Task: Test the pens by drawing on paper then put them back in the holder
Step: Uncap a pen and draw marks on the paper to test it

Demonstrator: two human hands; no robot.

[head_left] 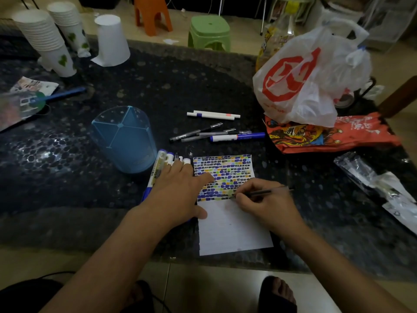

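dark speckled table (pixel 203 82), orange stool (pixel 152 13), green stool (pixel 209 30)

Both forearms reach in from the near edge, bare to the elbow, and converge toward the middle of the scene. The left hand (pixel 178 190) lies palm down with its fingers straight and slightly spread, pointing toward the far side; its thumb stretches out to the right, and the heel of the palm sits nearest. The right hand (pixel 264 199) is just to the right of it, close but apart. Its fingers curl inward in a writing grip, thumb and forefinger pinching together at the left tip of the hand, knuckles raised and the wrist angled back toward the near right. At the near edge, two feet show below the forearms.
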